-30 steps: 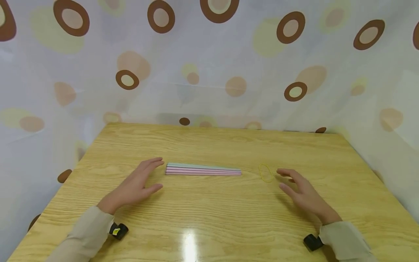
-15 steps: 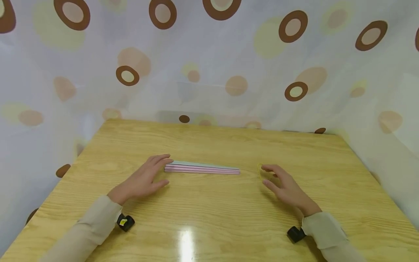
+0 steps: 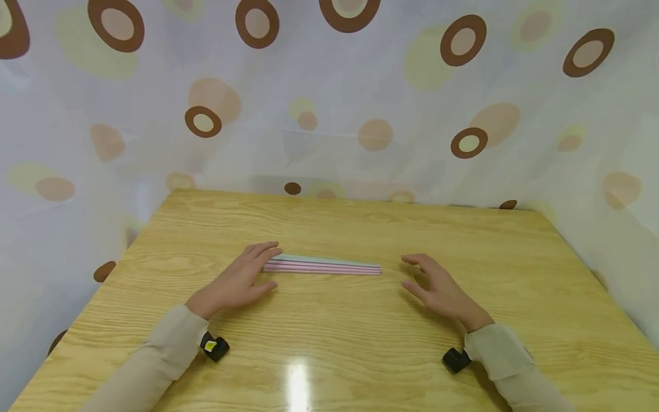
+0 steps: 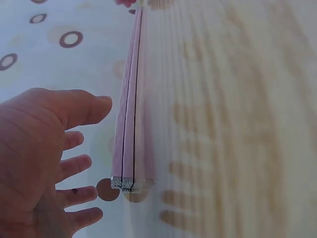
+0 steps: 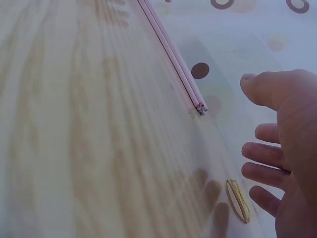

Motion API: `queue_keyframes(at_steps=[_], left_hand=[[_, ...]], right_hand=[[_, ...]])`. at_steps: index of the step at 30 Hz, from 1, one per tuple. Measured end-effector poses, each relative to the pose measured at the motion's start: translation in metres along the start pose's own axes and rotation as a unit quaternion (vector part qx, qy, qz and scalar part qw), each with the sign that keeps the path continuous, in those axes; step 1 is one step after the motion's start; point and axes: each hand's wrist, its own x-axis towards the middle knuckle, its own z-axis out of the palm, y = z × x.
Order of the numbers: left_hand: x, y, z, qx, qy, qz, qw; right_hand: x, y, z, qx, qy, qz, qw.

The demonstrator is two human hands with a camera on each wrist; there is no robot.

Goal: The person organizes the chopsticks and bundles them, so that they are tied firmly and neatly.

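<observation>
Several chopsticks (image 3: 329, 266), pale pink and mint green, lie side by side on the wooden table, narrowing toward the right. My left hand (image 3: 239, 281) is at their left end, fingers spread and thumb apart, overlapping the green ones in the head view. In the left wrist view the silvery thick ends of the chopsticks (image 4: 130, 124) show beyond the thumb. My right hand (image 3: 440, 289) hovers around a thin yellow rubber band (image 5: 237, 201) with its fingers loosely bent. Between thumb and forefinger only a sliver of the band shows in the head view; neither hand grips anything.
The wooden table (image 3: 329, 343) reaches back to a white curtain (image 3: 329, 114) with brown and pastel circles, which also hangs along both sides. A black wrist camera (image 3: 214, 347) sits under the left sleeve, another camera (image 3: 456, 360) under the right one.
Both hands have moved inward: the left one rightward over the chopsticks' left end, the right one leftward over the rubber band. Chopsticks and band stay where they were on the table.
</observation>
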Motion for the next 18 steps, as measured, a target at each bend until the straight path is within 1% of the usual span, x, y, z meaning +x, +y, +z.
queue_keyframes(at_steps=[5, 11, 14, 18], left_hand=[[0.004, 0.001, 0.001, 0.01, 0.004, 0.006, 0.9999], [0.008, -0.002, 0.005, 0.018, 0.008, 0.014, 0.9997], [0.009, -0.002, 0.006, 0.0, -0.005, 0.003, 1.0], [0.013, -0.001, 0.008, -0.02, -0.024, -0.013, 0.9994]], right_hand=[[0.002, -0.002, 0.005, 0.006, -0.002, -0.009, 1.0], [0.007, -0.006, 0.01, 0.012, -0.011, -0.001, 1.0], [0.011, -0.007, 0.012, 0.008, -0.017, -0.005, 1.0], [0.017, -0.006, 0.012, -0.01, -0.017, -0.028, 0.999]])
